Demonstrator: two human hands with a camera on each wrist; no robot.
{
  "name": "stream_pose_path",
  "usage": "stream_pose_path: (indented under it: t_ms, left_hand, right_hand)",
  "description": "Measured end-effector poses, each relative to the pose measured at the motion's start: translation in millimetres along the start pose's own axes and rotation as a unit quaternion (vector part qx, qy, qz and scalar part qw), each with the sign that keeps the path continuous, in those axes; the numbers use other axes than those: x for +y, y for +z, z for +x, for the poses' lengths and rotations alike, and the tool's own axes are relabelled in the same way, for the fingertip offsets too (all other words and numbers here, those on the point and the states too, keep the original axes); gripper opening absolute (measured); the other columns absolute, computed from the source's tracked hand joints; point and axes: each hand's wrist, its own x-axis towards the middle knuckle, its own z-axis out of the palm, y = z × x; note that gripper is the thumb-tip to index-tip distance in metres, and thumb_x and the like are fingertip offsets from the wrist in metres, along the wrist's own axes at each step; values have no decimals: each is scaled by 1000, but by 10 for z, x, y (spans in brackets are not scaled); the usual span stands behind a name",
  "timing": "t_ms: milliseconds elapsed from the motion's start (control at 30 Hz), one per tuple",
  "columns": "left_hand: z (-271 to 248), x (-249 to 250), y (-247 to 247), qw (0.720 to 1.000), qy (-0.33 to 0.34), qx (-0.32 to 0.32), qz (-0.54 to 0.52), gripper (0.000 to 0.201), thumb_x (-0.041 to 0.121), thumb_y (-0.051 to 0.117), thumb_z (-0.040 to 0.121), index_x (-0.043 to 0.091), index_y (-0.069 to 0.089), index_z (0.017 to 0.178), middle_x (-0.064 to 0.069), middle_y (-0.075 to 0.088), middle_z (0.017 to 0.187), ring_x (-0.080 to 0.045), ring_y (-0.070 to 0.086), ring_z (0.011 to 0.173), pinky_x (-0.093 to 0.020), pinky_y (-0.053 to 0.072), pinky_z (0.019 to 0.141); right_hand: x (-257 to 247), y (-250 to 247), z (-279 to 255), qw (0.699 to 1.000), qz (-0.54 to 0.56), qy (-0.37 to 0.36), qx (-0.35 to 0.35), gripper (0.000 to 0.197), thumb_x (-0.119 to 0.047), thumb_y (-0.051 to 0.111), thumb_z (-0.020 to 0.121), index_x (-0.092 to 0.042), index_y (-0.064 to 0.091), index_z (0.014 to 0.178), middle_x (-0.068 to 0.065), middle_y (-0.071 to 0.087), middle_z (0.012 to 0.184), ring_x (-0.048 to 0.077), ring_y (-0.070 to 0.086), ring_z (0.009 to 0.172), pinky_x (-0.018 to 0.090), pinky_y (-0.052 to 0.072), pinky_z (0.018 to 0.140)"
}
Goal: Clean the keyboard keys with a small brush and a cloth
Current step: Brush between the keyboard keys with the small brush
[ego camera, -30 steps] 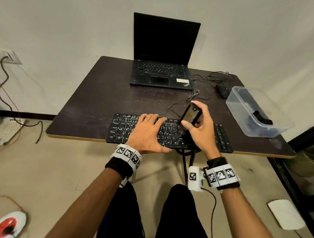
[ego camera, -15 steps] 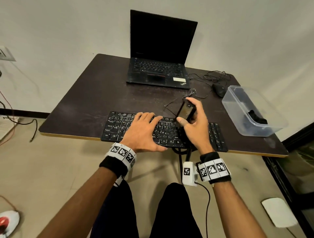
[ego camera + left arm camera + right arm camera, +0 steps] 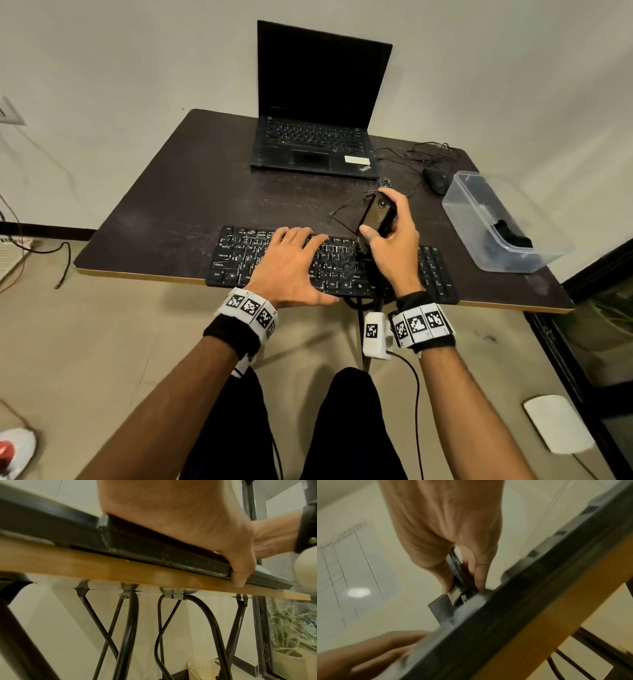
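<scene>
Keyboard (image 3: 329, 263): black, at counter (image 3: 178, 192) near edge. Brush (image 3: 375, 217): dark, tilted, bristles on keys; right hand (image 3: 394, 246) grip pinches it. Left hand (image 3: 291, 270): grip spread flat on keys. Beyond: laptop (image 3: 318, 137), mouse (image 3: 436, 180), clear tub (image 3: 479, 240).

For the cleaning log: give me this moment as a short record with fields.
left hand: flat on the keyboard, fingers straight, holding it down
right hand: grips the brush
brush: upright, bristle end down on the keys right of the left hand
keyboard: at the near edge of the table
cloth: cannot be told apart here
plastic box: on the table's right side, dark item inside
laptop: open, screen dark
</scene>
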Motion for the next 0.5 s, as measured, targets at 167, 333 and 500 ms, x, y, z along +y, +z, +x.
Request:
stream_pose_path:
  t_ms: [167, 333, 500]
  left_hand:
    - [13, 36, 25, 1000, 1, -6, -1, 126, 97, 45, 57, 17, 43, 155, -10, 50, 149, -29, 44, 140, -50, 23, 124]
    - [22, 18, 41, 1000, 8, 10, -1, 125, 97, 47, 57, 16, 46, 152, -10, 53, 145, -29, 48, 136, -50, 25, 123]
    - [9, 6, 29, 1000, 13, -1, 0, 129, 101, 46, 57, 17, 42, 155, -9, 50, 150, -28, 44, 140, -49, 22, 125]
  right_hand:
    - [-7, -2, 16, 999, 3, -3, -38, 72, 3, 78, 82, -36, 56, 139, -16, 67, 125, 5, 68, 110, 43, 58, 100]
    - [5, 11, -7, 998, -1, -6, -58, 74, 3, 77, 82, -39, 56, 139, -16, 67, 126, 6, 68, 111, 46, 57, 101]
    - [3, 6, 58, 999, -44, -1, -29, 75, -3, 78, 85, -49, 52, 139, -19, 70, 115, 12, 71, 105, 49, 58, 99]
